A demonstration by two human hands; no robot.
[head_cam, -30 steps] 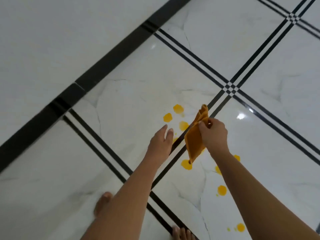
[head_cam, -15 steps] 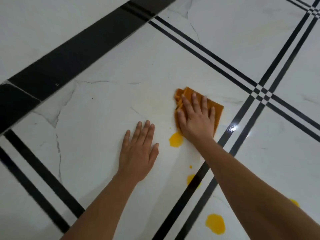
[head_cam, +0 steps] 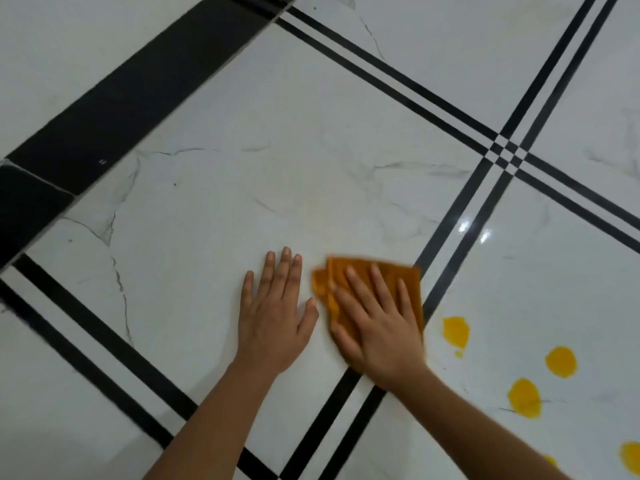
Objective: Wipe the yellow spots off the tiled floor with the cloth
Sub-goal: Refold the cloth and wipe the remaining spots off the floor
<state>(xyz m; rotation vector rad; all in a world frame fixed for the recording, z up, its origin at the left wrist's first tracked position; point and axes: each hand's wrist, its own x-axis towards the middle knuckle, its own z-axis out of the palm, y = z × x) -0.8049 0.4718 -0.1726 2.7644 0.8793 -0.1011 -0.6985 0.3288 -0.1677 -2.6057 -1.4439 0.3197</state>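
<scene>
A folded orange cloth (head_cam: pixel 408 275) lies flat on the white marble floor (head_cam: pixel 277 174), and my right hand (head_cam: pixel 377 327) presses down on it with fingers spread. My left hand (head_cam: pixel 277 313) rests palm-down on the tile just left of the cloth, holding nothing. Several yellow spots lie to the right, across the double black line: one (head_cam: pixel 455 332) close to the cloth, another (head_cam: pixel 561 362) farther right, a third (head_cam: pixel 524 398) below, and one (head_cam: pixel 632 462) at the right edge. The tile under and above my hands shows no spots.
Thin double black lines (head_cam: pixel 460 216) cross the floor and meet at a junction (head_cam: pixel 506 154). A wide black band (head_cam: pixel 114 109) runs along the upper left. Light glints off the tile (head_cam: pixel 472 230) near the junction.
The cloth went from hanging in my right hand to pressed flat on the floor, then slid toward me over the spot near my hands. My left hand came down flat on the tile.
</scene>
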